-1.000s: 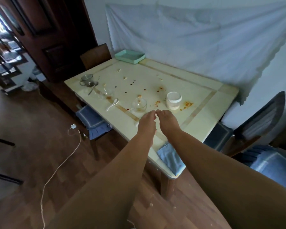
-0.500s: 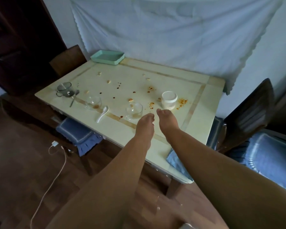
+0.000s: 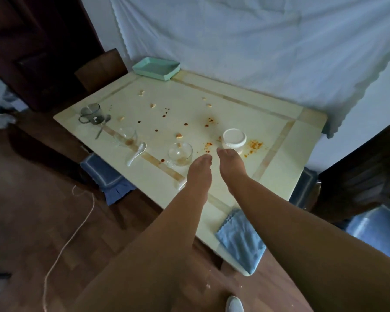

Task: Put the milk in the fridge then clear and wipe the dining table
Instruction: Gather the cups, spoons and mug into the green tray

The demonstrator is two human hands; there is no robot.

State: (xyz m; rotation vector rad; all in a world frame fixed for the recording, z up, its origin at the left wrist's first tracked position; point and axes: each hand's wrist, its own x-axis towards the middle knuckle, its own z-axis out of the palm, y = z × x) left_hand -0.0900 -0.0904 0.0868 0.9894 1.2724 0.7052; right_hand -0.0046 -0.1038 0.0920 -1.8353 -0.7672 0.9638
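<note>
1. The white ribbed-lid round container [image 3: 234, 140], probably the milk, stands upright on the cream stone counter [image 3: 279, 158], right of frame centre.
2. It lies just beyond the right hand [image 3: 230, 164], the nearer one.
3. The left hand [image 3: 199, 171] is beside the clear glass bowl [image 3: 180, 154].
4. Both hands are empty, fingers together.

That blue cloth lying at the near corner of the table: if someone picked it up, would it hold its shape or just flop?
The blue cloth would most likely flop: it lies flat and part of it droops over the table edge. It looks thin, so probably light. Its zigzag edge and soft look suggest a wiping cloth, unlikely to slip from the fingers.
</note>
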